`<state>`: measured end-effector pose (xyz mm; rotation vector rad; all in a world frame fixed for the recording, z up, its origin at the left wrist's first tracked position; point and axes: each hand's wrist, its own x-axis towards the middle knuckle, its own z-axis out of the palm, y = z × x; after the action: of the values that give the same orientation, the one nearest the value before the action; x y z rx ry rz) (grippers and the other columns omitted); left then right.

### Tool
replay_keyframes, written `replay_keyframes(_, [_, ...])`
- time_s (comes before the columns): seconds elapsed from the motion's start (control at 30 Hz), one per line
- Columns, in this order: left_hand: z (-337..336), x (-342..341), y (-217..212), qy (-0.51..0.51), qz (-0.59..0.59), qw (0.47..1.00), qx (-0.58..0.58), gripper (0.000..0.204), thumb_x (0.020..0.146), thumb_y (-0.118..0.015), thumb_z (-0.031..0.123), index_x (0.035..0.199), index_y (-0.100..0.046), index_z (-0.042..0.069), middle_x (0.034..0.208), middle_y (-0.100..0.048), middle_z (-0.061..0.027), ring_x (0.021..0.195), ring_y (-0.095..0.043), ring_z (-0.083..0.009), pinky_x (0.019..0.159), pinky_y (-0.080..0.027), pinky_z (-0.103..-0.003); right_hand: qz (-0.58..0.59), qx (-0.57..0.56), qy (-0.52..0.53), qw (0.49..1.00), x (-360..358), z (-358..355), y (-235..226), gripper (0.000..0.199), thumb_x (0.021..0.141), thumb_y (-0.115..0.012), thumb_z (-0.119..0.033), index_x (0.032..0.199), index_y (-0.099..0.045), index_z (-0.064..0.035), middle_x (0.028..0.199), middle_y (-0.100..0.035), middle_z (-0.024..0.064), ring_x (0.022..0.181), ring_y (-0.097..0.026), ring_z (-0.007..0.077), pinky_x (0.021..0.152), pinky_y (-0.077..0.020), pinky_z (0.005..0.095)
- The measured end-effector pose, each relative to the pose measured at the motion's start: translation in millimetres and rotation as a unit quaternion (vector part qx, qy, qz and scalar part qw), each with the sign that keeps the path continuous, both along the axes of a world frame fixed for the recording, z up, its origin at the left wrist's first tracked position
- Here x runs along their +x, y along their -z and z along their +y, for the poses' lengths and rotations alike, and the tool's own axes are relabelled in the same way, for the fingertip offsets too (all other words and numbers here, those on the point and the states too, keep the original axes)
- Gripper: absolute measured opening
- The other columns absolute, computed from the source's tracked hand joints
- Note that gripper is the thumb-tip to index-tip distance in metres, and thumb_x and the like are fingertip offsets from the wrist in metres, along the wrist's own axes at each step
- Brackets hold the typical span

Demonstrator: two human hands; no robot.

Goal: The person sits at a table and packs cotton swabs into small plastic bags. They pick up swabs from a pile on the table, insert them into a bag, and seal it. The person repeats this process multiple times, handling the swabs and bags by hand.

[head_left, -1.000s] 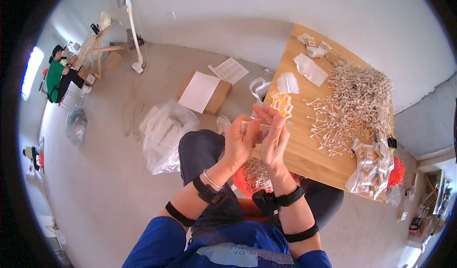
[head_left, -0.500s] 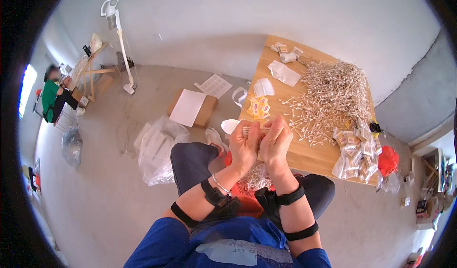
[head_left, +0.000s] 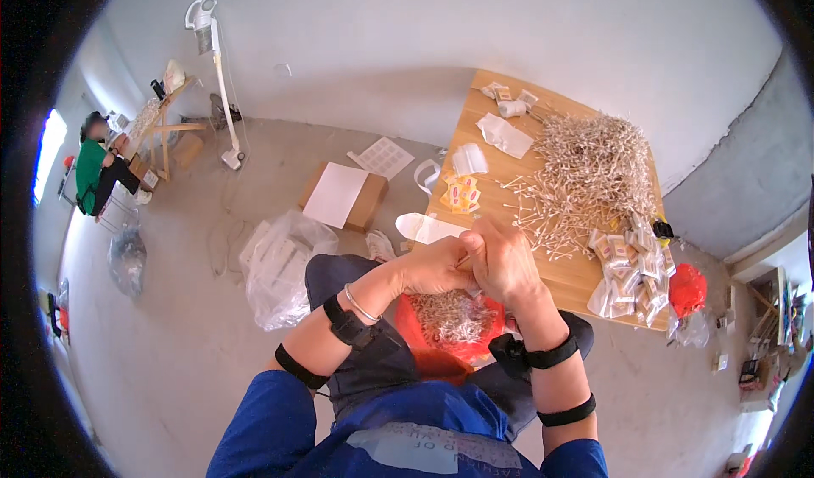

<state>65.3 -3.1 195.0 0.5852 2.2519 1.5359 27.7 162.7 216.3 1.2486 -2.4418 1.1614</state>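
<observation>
Wooden bench (head_left: 475, 122) carries big loose stick pile (head_left: 585, 168). My left hand (head_left: 437, 266) and right hand (head_left: 504, 262) are closed together on small sticks bunch (head_left: 465, 262), over red bag (head_left: 449, 329) in lap, probably catching drops.

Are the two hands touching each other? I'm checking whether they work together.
Touching. The head view shows the left hand pressed against the right hand, with no gap between them.

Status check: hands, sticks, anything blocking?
Left hand and right hand pressed together, pinching thin sticks. Red bag of sticks on lap below. Nothing blocking; stick pile on table.
</observation>
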Motion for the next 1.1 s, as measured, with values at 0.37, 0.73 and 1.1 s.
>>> replay_keyframes(0.37, [22,7,14,-0.027,0.049,0.990,0.133,0.024,0.093,-0.064,0.019,0.105,-0.064,-0.002,0.093,-0.070,-0.0074,0.085,-0.067,-0.0151,0.077,-0.055,-0.031,-0.277,-0.002,-0.168,0.946,-9,27,-3,0.088,0.096,-0.018,-0.071,0.140,-0.048,-0.0012,0.139,-0.054,0.0198,0.128,-0.051,0.0363,0.108,-0.0386,0.0411])
replay_keyframes(0.73, [22,13,15,-0.068,-0.056,0.973,0.212,0.023,0.093,-0.063,0.014,0.111,-0.062,0.000,0.090,-0.070,-0.0071,0.082,-0.067,-0.0152,0.073,-0.055,-0.030,-0.285,-0.148,-0.110,0.941,-5,40,-5,0.043,0.091,-0.069,-0.026,0.125,-0.062,-0.0007,0.127,-0.062,0.0206,0.125,-0.055,0.0307,0.101,-0.0453,0.0391])
replay_keyframes(1.1, [20,12,28,-0.091,-0.080,0.964,0.237,0.013,0.092,-0.061,0.012,0.097,-0.066,0.001,0.085,-0.069,-0.0043,0.077,-0.066,-0.0125,0.070,-0.055,-0.029,0.087,-0.053,0.038,0.994,10,37,16,0.014,0.070,-0.075,-0.001,0.082,-0.068,-0.0051,0.097,-0.066,0.0077,0.093,-0.059,0.0288,0.079,-0.0525,0.0379])
